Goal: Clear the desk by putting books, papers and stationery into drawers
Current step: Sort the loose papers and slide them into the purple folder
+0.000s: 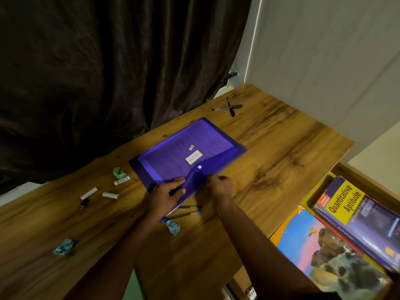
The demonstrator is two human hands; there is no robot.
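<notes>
Folder [190, 152] lies flat mid-desk [270, 148], long axis slanting from near-left to far-right, with its near edge under both hands. Left hand [166, 193] presses on it with flat fingers; right hand [220, 185] pinches the edge. The open drawer [346, 167] lies rightward, nearer the right hand.

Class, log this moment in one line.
left hand: flat on purple folder | right hand: pinches its edge | drawer: open, books inside
</notes>
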